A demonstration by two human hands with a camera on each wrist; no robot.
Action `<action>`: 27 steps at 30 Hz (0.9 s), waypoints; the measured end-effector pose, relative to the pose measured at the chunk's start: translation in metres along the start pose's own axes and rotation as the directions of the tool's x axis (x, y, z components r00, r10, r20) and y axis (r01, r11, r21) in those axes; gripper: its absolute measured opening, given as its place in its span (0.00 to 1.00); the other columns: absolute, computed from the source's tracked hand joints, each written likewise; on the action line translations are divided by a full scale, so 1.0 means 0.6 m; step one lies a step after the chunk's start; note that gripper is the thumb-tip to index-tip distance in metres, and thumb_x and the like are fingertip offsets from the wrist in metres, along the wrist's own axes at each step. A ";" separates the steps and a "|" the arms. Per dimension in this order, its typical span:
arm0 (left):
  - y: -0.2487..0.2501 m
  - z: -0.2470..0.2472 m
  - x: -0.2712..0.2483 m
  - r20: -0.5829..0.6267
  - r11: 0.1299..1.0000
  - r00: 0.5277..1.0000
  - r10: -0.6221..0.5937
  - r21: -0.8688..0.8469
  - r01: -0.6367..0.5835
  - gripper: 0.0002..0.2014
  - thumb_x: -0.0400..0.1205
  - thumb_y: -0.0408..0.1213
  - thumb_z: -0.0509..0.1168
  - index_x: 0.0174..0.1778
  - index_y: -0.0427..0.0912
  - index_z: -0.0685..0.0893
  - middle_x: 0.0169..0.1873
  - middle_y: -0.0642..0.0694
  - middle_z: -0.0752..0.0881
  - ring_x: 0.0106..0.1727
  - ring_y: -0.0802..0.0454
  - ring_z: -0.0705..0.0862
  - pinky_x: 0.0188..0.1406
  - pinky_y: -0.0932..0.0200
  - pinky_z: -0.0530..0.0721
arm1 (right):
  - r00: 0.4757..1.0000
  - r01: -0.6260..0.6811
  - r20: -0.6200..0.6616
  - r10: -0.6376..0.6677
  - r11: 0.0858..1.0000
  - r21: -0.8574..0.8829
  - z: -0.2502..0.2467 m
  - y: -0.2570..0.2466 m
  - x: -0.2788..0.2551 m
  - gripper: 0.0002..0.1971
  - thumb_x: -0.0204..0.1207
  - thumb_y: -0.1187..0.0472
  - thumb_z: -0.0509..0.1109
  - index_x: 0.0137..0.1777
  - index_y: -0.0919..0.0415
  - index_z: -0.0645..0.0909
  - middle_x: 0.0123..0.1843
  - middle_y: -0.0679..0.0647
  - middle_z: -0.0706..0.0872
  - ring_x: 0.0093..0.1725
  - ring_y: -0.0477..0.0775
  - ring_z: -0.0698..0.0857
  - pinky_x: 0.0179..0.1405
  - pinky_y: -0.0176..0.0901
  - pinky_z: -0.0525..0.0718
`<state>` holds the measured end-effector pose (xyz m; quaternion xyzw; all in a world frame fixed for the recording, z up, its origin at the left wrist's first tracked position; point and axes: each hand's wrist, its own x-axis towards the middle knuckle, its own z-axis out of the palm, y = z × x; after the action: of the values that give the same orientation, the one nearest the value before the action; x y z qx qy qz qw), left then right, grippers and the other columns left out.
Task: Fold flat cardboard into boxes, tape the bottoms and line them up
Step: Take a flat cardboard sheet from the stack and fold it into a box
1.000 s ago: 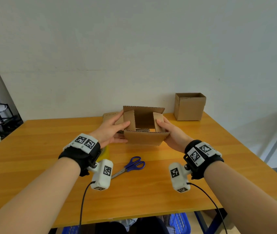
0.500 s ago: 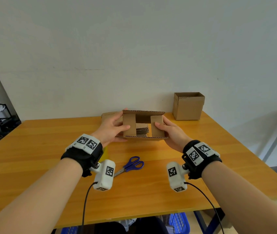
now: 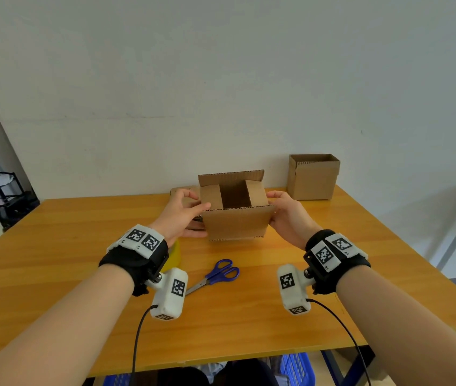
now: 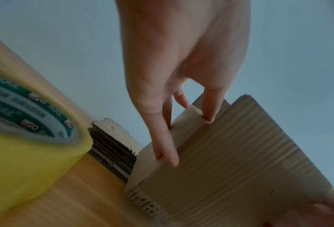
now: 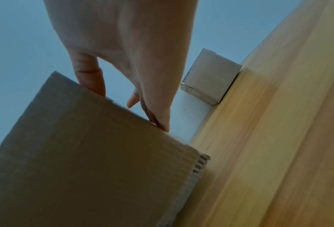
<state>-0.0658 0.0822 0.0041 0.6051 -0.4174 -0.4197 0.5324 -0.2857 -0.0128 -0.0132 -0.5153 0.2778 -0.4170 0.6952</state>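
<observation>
Both forearms are bare, with no sleeves. Each wrist wears a wide black strap (image 3: 135, 261) topped by a white plate carrying 2 black-and-white square code markers (image 3: 143, 238); the right wrist's strap (image 3: 338, 267) has the same plate and 2 markers (image 3: 332, 250). Below each strap hangs a white, rounded camera pod (image 3: 169, 292) (image 3: 293, 289), each printed with more square markers, on a small black bracket. A thin black cable (image 3: 137, 335) trails from each pod.

No legible text, only blurred print inside tape roll (image 4: 32, 121)
</observation>
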 end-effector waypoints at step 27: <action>-0.005 -0.005 -0.016 0.102 0.999 0.995 0.005 0.042 -0.009 0.21 0.68 0.54 0.73 0.54 0.51 0.85 0.67 0.44 0.78 0.54 0.33 0.86 0.49 0.39 0.88 | 0.993 0.019 0.115 -0.002 0.988 -0.153 0.002 0.009 -0.016 0.13 0.78 0.54 0.66 0.59 0.57 0.77 0.58 0.55 0.81 0.59 0.57 0.79 0.59 0.47 0.79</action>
<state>-0.0659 0.0925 0.0018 0.5928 -0.4549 -0.4391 0.4988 -0.2880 -0.0031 -0.0182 -0.5921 0.2662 -0.3677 0.6659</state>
